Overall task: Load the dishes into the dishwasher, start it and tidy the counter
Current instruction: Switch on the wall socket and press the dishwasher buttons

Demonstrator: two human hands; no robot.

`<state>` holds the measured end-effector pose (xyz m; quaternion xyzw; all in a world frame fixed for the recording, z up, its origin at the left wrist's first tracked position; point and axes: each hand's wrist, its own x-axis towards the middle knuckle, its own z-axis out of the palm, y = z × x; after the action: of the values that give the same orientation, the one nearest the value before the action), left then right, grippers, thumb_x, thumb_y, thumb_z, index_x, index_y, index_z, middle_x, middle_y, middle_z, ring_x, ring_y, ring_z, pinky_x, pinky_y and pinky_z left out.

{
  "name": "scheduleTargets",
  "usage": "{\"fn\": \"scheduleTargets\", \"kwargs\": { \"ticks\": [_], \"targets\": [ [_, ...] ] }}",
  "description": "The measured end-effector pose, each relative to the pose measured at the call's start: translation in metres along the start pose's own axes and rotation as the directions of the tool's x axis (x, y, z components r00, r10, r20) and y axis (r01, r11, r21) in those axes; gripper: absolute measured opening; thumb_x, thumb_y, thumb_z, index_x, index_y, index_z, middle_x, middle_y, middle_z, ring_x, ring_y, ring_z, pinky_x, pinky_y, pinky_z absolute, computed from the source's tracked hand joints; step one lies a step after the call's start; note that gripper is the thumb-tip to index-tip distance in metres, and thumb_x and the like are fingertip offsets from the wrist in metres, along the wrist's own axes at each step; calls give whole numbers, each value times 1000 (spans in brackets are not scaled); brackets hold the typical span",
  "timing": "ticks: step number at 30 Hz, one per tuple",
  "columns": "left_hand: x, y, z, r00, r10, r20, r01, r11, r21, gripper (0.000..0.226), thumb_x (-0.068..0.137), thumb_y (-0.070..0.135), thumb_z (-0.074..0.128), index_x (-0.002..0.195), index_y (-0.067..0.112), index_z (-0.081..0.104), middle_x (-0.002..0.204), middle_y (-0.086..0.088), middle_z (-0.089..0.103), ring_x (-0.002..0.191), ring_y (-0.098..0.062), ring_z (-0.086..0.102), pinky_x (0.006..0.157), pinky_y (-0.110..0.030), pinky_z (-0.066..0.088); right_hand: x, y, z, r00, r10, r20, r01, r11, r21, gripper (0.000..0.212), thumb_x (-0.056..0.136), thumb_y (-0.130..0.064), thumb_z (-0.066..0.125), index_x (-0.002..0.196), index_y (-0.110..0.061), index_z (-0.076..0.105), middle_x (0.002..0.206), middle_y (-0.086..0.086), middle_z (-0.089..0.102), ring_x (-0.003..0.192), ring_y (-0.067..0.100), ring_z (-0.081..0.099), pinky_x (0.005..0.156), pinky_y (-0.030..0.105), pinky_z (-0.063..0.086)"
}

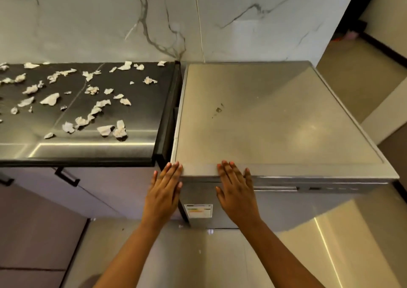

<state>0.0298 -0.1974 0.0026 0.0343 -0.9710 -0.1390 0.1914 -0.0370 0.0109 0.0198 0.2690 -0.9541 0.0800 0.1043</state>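
Observation:
A silver freestanding dishwasher [275,120] stands to the right of the dark counter [136,120], its door closed and its flat top bare. My left hand [164,194] is flat and open at the dishwasher's front left corner, fingertips at the top edge. My right hand [236,193] lies flat against the upper front of the door, fingers spread, tips touching the top's front lip. Neither hand holds anything. Several torn, crumpled paper scraps [97,109] are scattered over the counter. No dishes are in view.
A marble wall [110,23] backs the counter and dishwasher. Below the counter are cabinet doors with black handles [67,176]. A label sticker [198,210] is on the dishwasher door. A control strip [326,188] runs along the door's top right. Tiled floor lies below and to the right.

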Motion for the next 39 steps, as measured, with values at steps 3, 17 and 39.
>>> {"fn": "scheduleTargets", "kwargs": {
  "ticks": [3, 17, 39],
  "targets": [
    [9, -21, -12, 996, -1, -87, 14, 989, 144, 46, 100, 34, 28, 139, 16, 44, 143, -5, 47, 138, -18, 32, 116, -50, 12, 6, -17, 2, 998, 20, -58, -19, 999, 27, 54, 84, -35, 44, 131, -10, 52, 134, 9, 54, 126, 25, 50, 107, 53, 30],
    [36, -116, 63, 723, 120, -680, 44, 975, 219, 44, 99, 36, 37, 138, 17, 42, 140, -6, 45, 137, -23, 29, 117, -48, 11, 41, -39, 82, 738, -120, -664, 138, 990, -26, 40, 90, -43, 39, 119, -25, 59, 119, -3, 61, 111, 19, 48, 94, 35, 24],
    [54, -151, 82, 583, 337, -739, -13, 914, 406, 64, 96, 48, 40, 148, 16, 23, 152, -10, 29, 142, -23, 11, 116, -45, 2, -1, -37, 209, 600, -222, -768, 110, 974, -196, 55, 90, -21, 41, 144, -15, 35, 152, 3, 31, 141, 18, 23, 112, 48, 23]
  ]
}}
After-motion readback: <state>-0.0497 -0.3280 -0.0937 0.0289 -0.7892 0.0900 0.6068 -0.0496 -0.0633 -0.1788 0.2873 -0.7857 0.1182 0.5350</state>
